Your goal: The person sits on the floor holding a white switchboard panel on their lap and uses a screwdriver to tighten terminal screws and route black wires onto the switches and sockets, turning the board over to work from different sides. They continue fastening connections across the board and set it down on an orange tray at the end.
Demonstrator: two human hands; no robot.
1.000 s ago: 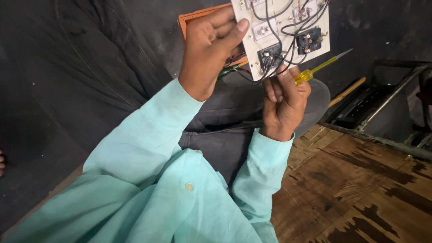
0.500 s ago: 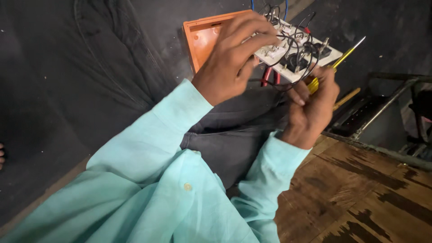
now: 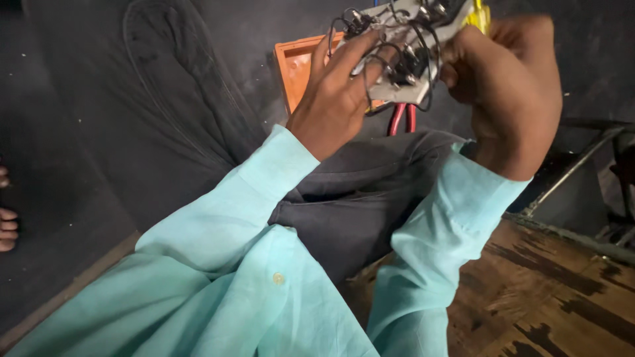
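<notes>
- My left hand grips the wired switch plate at its lower edge
- My right hand clasps its right edge, yellow screwdriver in fist
- Orange box just behind; open room at left

A single head-worn camera looks steeply down and forward from the person's own viewpoint, close over the turquoise sleeves and lap. The left hand and right hand sit near the top edge, partly cropped; worn wooden floor fills the lower right.
</notes>
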